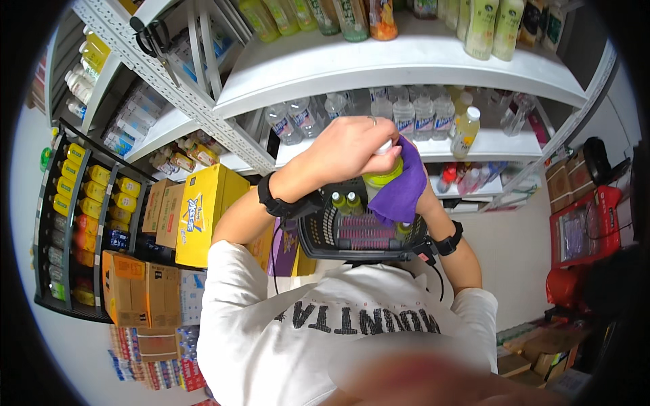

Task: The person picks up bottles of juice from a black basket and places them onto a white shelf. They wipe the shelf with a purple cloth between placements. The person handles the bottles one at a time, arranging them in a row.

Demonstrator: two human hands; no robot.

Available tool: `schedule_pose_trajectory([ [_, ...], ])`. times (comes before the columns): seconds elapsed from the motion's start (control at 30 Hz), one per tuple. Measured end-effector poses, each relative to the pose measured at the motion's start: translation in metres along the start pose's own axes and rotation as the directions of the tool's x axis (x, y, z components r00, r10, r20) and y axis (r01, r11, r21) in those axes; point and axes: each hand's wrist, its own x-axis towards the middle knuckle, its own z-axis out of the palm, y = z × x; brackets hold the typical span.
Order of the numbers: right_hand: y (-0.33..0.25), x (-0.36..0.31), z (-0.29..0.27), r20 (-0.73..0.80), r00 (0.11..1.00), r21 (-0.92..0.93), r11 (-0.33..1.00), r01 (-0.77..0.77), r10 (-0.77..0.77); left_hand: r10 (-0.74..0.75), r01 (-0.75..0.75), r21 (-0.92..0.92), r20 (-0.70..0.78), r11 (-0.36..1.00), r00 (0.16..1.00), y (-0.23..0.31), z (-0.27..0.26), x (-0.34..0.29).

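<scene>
My left hand [362, 145] is closed round the white-capped top of a bottle [384, 177] with a yellow-green body. Against that bottle's right side lies a purple cloth [404, 188], gripped by my right hand [426, 201]; the cloth hides most of those fingers. Below both hands stands a dark plastic basket [318, 233] with slotted walls. Inside it are two green bottles [347, 201] with pale caps, and part of another bottle [401, 230] shows under the cloth.
Ahead, a white shelf [399, 64] carries several drink bottles; the lower shelf [501, 145] holds clear water bottles and a yellowish bottle [465, 132]. Yellow cartons [211, 213] stand left, near a black rack [71, 223] of drinks. Scissors [154, 44] hang on the shelf post.
</scene>
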Motion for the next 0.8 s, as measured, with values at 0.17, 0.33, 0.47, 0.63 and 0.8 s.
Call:
schedule_pose_trajectory([
  [0.17, -0.018, 0.024, -0.02, 0.215, 0.973, -0.017, 0.996, -0.085, 0.086, -0.073, 0.075, -0.041, 0.046, 0.996, 0.996, -0.012, -0.057, 0.038],
  [0.33, -0.042, 0.056, -0.057, 0.163, 0.979, -0.272, 0.96, -0.071, 0.119, -0.224, 0.221, 0.091, 0.026, 0.971, 0.974, -0.033, -0.132, 0.072],
  [0.47, -0.077, 0.114, -0.089, -0.149, 0.955, -0.603, 0.789, 0.119, -0.257, -0.179, 0.185, 0.373, -0.052, 0.909, 0.983, -0.086, -0.166, 0.081],
  [0.63, -0.099, 0.189, -0.116, 0.064, 0.796, -0.972, 0.142, 0.186, -0.602, -0.246, 0.234, 0.539, -0.052, 0.809, 0.968, -0.153, -0.185, 0.073],
  [0.8, -0.034, 0.22, -0.136, -0.037, 0.908, -0.985, 0.17, 0.038, -0.418, -0.385, 0.336, 0.579, -0.042, 0.743, 0.922, -0.215, -0.19, 0.083],
])
